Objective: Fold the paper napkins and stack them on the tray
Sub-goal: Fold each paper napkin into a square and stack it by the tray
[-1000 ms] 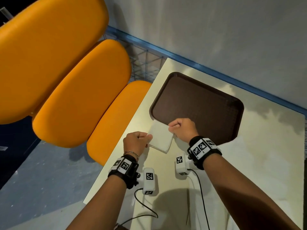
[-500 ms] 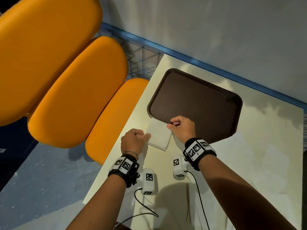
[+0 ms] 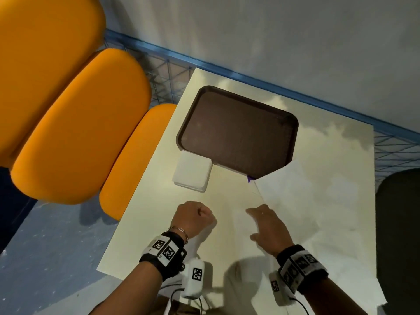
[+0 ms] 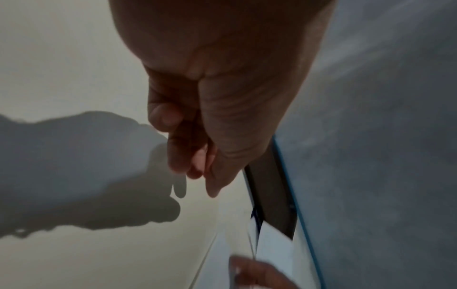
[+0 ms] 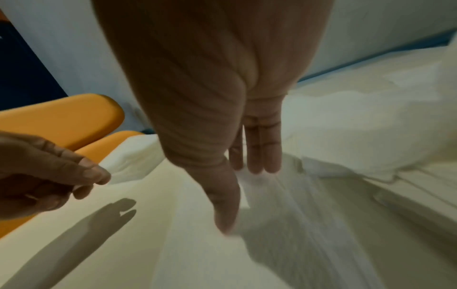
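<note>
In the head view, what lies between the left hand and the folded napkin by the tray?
Nothing: only bare table separates the left hand from the folded napkin, as the head view shows.

I saw black wristbands [image 3: 167, 253] with checkered tags, white camera pods [image 3: 194, 280] trailing black cables, and a thin bracelet [image 3: 180, 230] on my left wrist.

Three orange seat pads [image 3: 75, 123] sit left of the cream surface [image 3: 159, 223], over a grey-blue speckled floor [image 3: 52, 258]. A grey wall [image 3: 272, 42] with a blue strip [image 3: 250, 79] at its foot runs behind. Wire mesh [image 3: 163, 76] shows below the strip. A dark rounded shape [image 3: 400, 235] stands at the right edge.
</note>
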